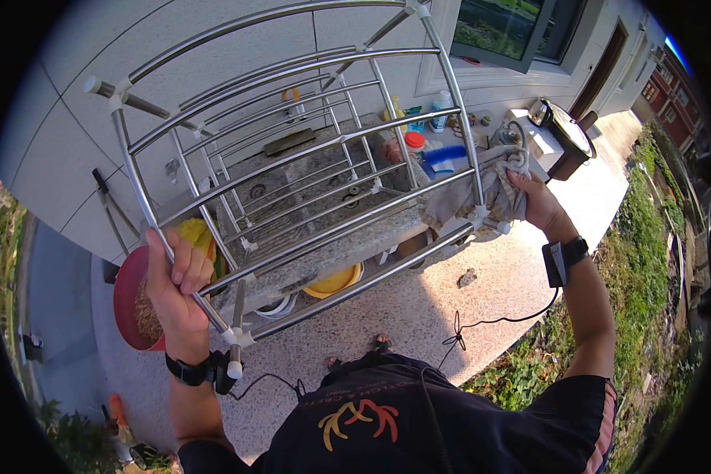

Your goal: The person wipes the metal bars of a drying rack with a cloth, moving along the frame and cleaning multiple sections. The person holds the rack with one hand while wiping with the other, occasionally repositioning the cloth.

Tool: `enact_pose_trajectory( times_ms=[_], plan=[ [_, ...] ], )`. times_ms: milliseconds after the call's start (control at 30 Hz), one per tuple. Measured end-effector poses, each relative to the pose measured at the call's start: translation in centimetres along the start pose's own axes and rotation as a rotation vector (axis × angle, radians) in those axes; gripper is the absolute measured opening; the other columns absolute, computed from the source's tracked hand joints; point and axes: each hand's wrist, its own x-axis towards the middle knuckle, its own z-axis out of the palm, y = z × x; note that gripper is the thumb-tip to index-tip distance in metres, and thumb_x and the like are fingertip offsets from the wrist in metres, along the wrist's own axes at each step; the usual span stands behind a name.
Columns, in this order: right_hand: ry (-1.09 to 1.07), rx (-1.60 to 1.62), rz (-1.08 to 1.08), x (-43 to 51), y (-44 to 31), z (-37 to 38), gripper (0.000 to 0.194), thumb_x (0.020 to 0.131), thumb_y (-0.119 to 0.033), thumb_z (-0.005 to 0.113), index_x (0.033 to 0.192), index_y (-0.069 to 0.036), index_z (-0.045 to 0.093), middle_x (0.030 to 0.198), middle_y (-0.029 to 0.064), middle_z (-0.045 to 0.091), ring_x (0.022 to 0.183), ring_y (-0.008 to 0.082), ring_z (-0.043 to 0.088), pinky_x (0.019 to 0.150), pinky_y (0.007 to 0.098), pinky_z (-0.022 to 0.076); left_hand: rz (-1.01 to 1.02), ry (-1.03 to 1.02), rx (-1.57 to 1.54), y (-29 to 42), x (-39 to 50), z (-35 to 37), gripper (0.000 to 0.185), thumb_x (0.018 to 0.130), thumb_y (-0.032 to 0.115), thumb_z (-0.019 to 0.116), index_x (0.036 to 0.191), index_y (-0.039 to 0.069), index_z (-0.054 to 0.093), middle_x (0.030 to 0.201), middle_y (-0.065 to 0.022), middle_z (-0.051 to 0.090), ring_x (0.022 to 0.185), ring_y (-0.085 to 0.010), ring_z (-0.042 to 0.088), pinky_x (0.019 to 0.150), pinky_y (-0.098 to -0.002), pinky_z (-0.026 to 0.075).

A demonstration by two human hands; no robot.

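Note:
A tubular metal rack (338,140) with white plastic joints is held up, tilted, over a stone sink. My left hand (181,287) grips a side tube of the rack near its lower left corner. In my right hand (536,198) is a grey checked cloth (500,172), bunched against the rack's right side tube by the lower right corner. Part of the cloth hangs down beyond the tube. Whether my right fingers also grip the tube is hidden by the cloth.
Behind the rack is the granite sink (367,243). A red basin (129,296) of grain stands left, a yellow bucket (335,281) below. A blue brush (444,155), a red-lidded jar (414,141), bottles and a black cooker (563,139) stand right. A cable (497,320) trails from my right wrist.

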Motion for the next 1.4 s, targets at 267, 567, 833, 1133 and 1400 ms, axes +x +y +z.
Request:
enact_pose_trajectory(
  times_ms=[267,567,833,1133,1400],
  plan=[
    [0.100,0.377,0.046,-4.3,14.6,-2.1,0.043,0.095,-0.021,0.055,0.133,-0.001,0.047,0.124,0.0131,0.062,0.112,0.0256,0.062,0.096,0.0388,0.0518,-0.035,-0.008,-0.047,-0.1,-0.1,0.1,0.034,0.104,0.039,0.042,0.089,0.010,0.049,0.055,0.0057,0.030,0.044,-0.0041,0.026,0.045,-0.0209,0.023],
    [0.210,-0.578,-0.450,0.8,22.3,8.3,0.056,0.088,-0.006,0.059,0.139,0.004,0.038,0.129,0.0194,0.054,0.121,0.0294,0.052,0.104,0.0370,0.0382,-0.024,0.012,-0.051,-0.1,0.0,0.6,0.032,0.105,0.036,0.038,0.091,0.008,0.047,0.055,0.0047,0.030,0.043,-0.0044,0.026,0.043,-0.0214,0.024],
    [0.688,-1.227,-0.738,12.8,17.5,12.8,0.066,0.080,0.001,0.061,0.136,0.014,0.029,0.116,0.0355,0.050,0.104,0.0506,0.050,0.090,0.0520,0.0422,-0.053,-0.005,-0.039,-0.3,-0.2,0.7,0.034,0.105,0.039,0.038,0.091,0.010,0.048,0.055,0.0053,0.028,0.044,-0.0050,0.024,0.044,-0.0221,0.023],
    [0.449,-1.232,-0.378,15.1,14.6,9.1,0.040,0.081,-0.013,0.068,0.116,-0.001,0.052,0.098,0.0283,0.065,0.092,0.0477,0.062,0.076,0.0539,0.0484,-0.045,-0.037,0.019,-0.3,-0.2,0.8,0.034,0.104,0.041,0.040,0.091,0.011,0.048,0.055,0.0060,0.030,0.045,-0.0049,0.025,0.046,-0.0220,0.022],
    [0.734,-1.042,-0.554,11.9,12.9,12.2,0.029,0.079,-0.015,0.073,0.102,-0.002,0.063,0.096,0.0217,0.067,0.087,0.0422,0.065,0.072,0.0502,0.0502,-0.070,-0.009,-0.012,-0.4,-0.3,1.0,0.034,0.104,0.042,0.040,0.090,0.012,0.048,0.055,0.0063,0.030,0.046,-0.0045,0.024,0.047,-0.0216,0.023]
  ],
)
